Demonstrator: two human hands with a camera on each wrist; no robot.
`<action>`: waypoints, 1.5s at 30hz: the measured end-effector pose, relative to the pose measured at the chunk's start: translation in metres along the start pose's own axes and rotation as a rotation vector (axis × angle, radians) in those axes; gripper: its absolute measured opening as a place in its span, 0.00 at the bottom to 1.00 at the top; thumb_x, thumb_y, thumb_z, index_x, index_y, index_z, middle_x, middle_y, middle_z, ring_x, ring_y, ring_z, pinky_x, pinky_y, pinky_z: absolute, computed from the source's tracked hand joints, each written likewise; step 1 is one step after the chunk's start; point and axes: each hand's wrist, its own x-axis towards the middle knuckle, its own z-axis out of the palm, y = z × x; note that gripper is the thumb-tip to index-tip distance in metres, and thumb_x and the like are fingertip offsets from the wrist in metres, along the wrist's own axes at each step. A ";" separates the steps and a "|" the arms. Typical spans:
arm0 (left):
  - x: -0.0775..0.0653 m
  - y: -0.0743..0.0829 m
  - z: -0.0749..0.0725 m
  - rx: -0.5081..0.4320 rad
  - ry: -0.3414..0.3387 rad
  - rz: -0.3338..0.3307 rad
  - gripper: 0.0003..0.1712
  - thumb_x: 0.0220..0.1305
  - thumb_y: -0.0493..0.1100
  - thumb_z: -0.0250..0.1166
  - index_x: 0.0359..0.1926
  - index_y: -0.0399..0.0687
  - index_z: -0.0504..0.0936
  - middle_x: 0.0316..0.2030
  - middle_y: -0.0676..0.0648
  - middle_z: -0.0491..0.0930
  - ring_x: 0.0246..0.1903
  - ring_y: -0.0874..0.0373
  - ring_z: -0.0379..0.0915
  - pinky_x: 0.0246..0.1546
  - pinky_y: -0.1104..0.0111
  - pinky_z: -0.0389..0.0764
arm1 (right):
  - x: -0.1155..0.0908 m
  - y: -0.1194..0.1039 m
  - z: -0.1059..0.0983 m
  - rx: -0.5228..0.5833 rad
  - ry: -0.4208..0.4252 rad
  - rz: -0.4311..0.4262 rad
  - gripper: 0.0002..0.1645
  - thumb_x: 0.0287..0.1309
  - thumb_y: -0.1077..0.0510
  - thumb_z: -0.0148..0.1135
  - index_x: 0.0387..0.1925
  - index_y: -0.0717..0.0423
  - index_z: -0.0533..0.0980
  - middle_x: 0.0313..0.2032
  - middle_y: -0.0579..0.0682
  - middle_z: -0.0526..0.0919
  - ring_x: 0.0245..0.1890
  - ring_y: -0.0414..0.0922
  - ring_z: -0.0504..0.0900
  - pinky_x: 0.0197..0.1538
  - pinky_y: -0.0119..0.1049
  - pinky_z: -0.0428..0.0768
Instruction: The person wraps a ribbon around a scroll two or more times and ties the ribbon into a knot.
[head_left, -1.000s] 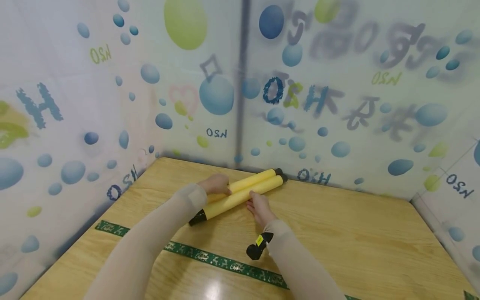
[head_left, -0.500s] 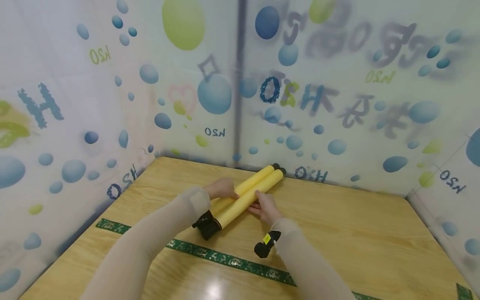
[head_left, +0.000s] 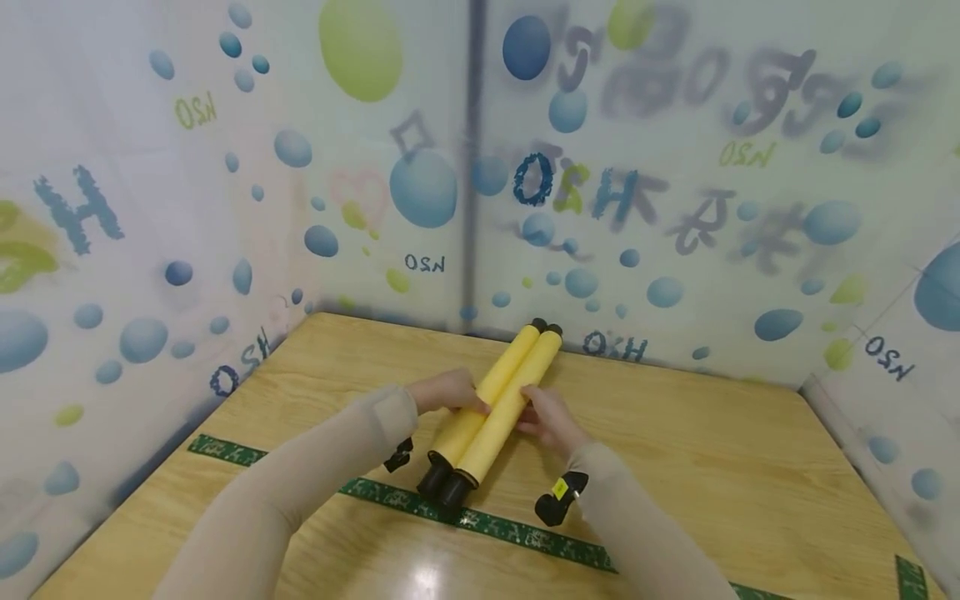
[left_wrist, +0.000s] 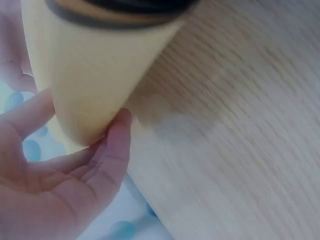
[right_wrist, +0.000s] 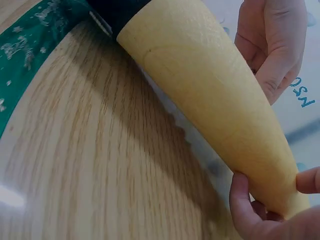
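Note:
Two yellow tubes with black ends lie side by side, slanting from the back wall toward the front of the table. My left hand grips the left yellow tube around its middle; in the left wrist view its thumb and fingers wrap that tube from both sides. My right hand holds the right yellow tube, thumb on top and fingers at its lower side. The right wrist view shows fingers around this tube, with the left hand beyond. The near black ends overlap the green strip.
The wooden table has a green printed tape strip running across its front part. A printed curtain with blue and green drops encloses the back and sides. Black wrist straps show at both sleeves, the right one bearing a yellow label.
Both tubes have turned, their near ends swinging toward the front and right to the green strip. My hands have shifted slightly right along with them and keep their hold.

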 end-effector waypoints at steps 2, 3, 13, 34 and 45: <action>-0.001 0.001 0.002 -0.037 -0.030 0.002 0.17 0.54 0.46 0.70 0.37 0.37 0.78 0.29 0.48 0.77 0.28 0.58 0.73 0.32 0.66 0.77 | -0.004 -0.001 -0.003 -0.024 0.001 -0.006 0.25 0.64 0.59 0.45 0.58 0.71 0.59 0.51 0.64 0.68 0.47 0.55 0.74 0.43 0.42 0.79; -0.002 0.003 0.002 -0.059 -0.047 0.001 0.20 0.54 0.46 0.70 0.42 0.36 0.77 0.32 0.47 0.77 0.31 0.57 0.75 0.34 0.65 0.78 | -0.006 -0.001 -0.005 -0.032 -0.002 -0.011 0.25 0.64 0.59 0.45 0.57 0.71 0.59 0.51 0.63 0.68 0.47 0.54 0.74 0.42 0.41 0.79; -0.013 0.010 0.015 -0.163 -0.127 0.014 0.18 0.53 0.43 0.71 0.41 0.37 0.77 0.33 0.46 0.79 0.31 0.57 0.76 0.33 0.66 0.78 | -0.027 -0.003 -0.017 -0.126 -0.004 0.019 0.28 0.63 0.59 0.46 0.59 0.71 0.56 0.47 0.63 0.70 0.38 0.50 0.76 0.35 0.34 0.77; -0.060 0.032 0.046 -0.292 -0.084 0.060 0.15 0.67 0.41 0.58 0.41 0.29 0.78 0.29 0.42 0.81 0.27 0.53 0.80 0.34 0.60 0.81 | -0.087 -0.013 -0.041 -0.270 -0.113 -0.034 0.24 0.65 0.57 0.46 0.55 0.74 0.62 0.44 0.62 0.75 0.39 0.48 0.79 0.42 0.45 0.79; -0.094 0.032 0.068 -0.321 -0.148 0.077 0.12 0.63 0.38 0.61 0.34 0.28 0.77 0.27 0.41 0.81 0.28 0.51 0.80 0.32 0.62 0.81 | -0.126 0.002 -0.052 -0.280 -0.275 -0.005 0.33 0.67 0.56 0.46 0.60 0.80 0.53 0.49 0.69 0.72 0.44 0.52 0.78 0.46 0.48 0.78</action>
